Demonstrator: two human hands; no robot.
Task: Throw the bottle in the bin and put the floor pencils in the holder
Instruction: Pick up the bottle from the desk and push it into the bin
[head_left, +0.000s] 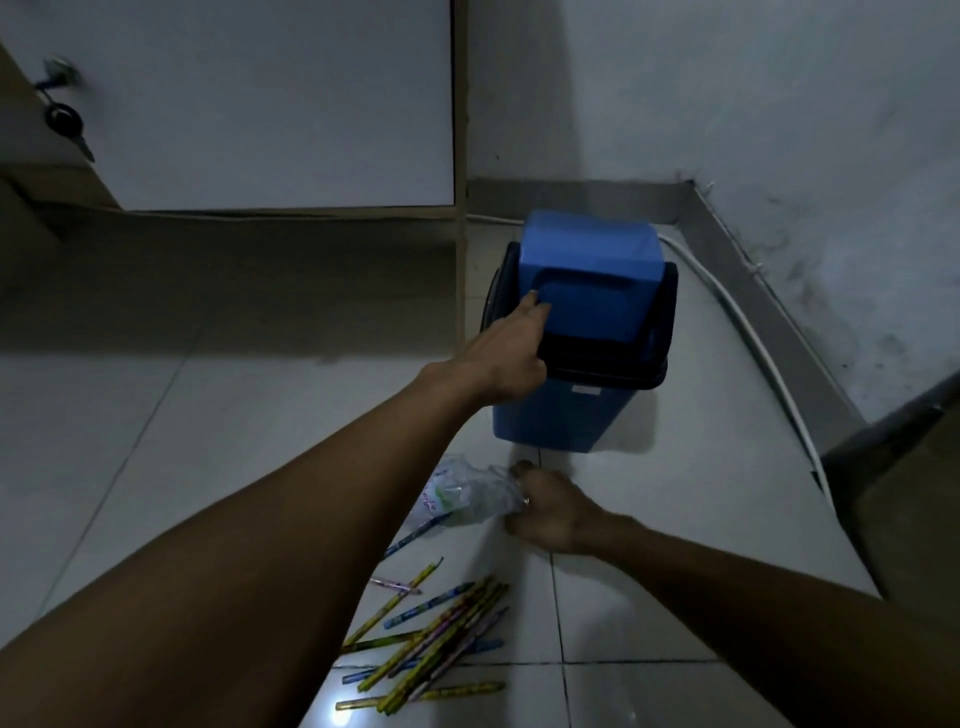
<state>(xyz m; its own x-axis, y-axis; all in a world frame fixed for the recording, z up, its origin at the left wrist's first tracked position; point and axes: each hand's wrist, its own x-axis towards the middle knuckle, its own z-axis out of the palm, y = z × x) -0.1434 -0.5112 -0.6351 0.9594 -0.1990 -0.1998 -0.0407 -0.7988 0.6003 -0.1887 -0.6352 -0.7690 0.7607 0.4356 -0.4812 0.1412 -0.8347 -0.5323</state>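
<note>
We are clamping the crumpled bottle in our right hand low over the floor, just before the bin, while our left hand, fingers loosely spread, is pressing its flap inward, so we should be tipping it wide before lifting.

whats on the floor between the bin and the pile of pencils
In the head view, the crumpled clear bottle lies there, gripped by the right hand, with one blue pencil poking from under it. Otherwise, bare tile separates bin and pencils.
</note>
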